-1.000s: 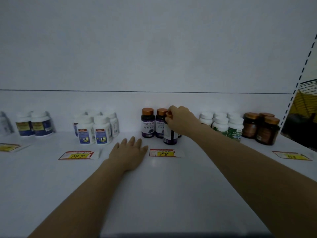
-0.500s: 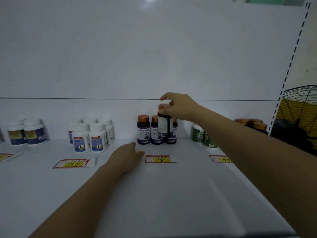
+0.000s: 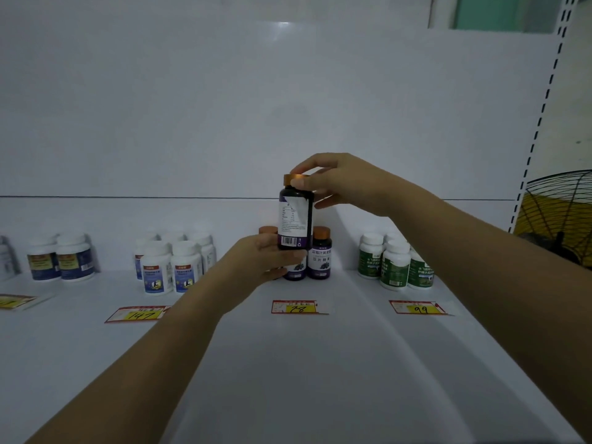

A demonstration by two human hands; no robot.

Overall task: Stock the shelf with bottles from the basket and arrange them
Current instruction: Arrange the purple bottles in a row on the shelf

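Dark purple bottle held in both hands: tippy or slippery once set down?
The dark purple bottle looks tall for its width, so a nudge near the copper cap could tip it. Its glossy wall and partly peeled label suggest a slippery grip. Probably rigid; on its side it would likely roll.

Price tags (image 3: 299, 307) at shelf front; fan (image 3: 559, 213) far right.

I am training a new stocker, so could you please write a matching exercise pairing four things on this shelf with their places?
Things:
1. dark bottle
2. green-label bottles
3. tag marked 147
4. fan

Places:
A. beyond the shelf's right edge
B. lying left of the left arm
C. lifted, held in both hands
D. standing behind the tag marked 99

Pairs: 1-C, 2-D, 3-B, 4-A
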